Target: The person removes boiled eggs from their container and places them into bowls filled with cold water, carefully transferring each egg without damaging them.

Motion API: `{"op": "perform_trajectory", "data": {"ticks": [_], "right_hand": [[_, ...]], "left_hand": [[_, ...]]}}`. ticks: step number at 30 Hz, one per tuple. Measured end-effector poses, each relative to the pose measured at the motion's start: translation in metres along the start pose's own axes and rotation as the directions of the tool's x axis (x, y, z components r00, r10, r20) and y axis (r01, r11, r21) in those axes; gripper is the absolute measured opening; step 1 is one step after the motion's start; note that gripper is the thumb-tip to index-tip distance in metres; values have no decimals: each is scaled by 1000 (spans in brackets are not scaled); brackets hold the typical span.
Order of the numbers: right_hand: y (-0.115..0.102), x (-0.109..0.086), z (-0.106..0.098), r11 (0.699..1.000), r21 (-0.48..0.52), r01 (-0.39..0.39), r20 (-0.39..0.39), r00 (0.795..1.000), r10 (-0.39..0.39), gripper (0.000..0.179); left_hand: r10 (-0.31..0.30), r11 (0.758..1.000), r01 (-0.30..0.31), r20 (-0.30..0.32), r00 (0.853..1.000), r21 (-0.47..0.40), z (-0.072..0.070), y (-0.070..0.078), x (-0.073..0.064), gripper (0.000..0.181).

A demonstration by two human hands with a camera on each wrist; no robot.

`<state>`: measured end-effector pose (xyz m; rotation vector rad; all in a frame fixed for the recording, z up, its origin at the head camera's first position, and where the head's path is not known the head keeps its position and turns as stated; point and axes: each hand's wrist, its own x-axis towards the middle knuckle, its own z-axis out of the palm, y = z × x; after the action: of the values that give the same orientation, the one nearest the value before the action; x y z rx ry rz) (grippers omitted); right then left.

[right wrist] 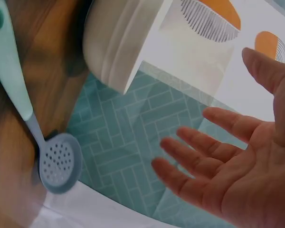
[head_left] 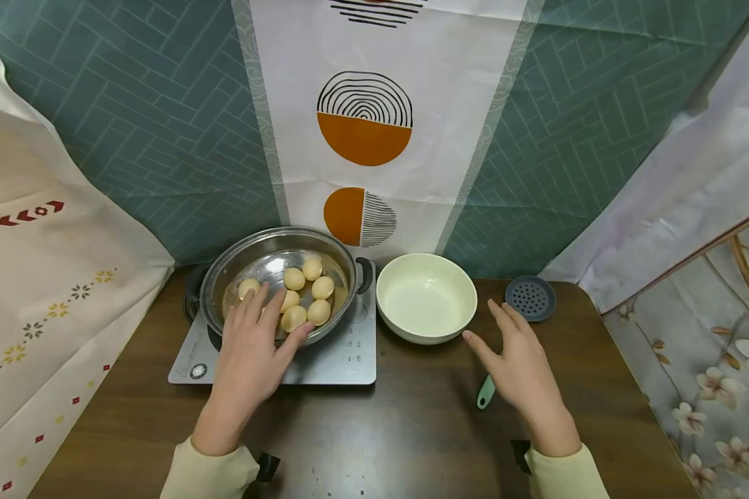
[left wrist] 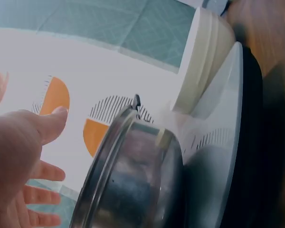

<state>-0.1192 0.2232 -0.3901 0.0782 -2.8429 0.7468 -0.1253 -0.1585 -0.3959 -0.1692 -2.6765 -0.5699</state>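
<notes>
A steel pot with dark side handles holds several pale yellow, egg-like balls in shallow liquid. Over its near left rim, my left hand has its fingers extended and holds nothing; part of the balls is hidden behind it. In the left wrist view the thumb and fingers stand apart from the pot's side. My right hand, fingers spread, hovers over a skimmer with a grey perforated head and mint-green handle. A cream bowl stands between pot and right hand, with nothing in it.
Under the pot is a silver induction cooker on a dark wooden table. A patterned cloth backdrop hangs close behind. White fabric with small motifs borders the left, and floral cloth the right.
</notes>
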Motion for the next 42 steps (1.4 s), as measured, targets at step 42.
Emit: {"op": "perform_trajectory", "data": {"ticks": [42], "right_hand": [[58, -11, 52, 885, -168, -434, 205, 863, 462, 44]], "left_hand": [[339, 909, -333, -20, 940, -251, 60, 47, -32, 18]]}}
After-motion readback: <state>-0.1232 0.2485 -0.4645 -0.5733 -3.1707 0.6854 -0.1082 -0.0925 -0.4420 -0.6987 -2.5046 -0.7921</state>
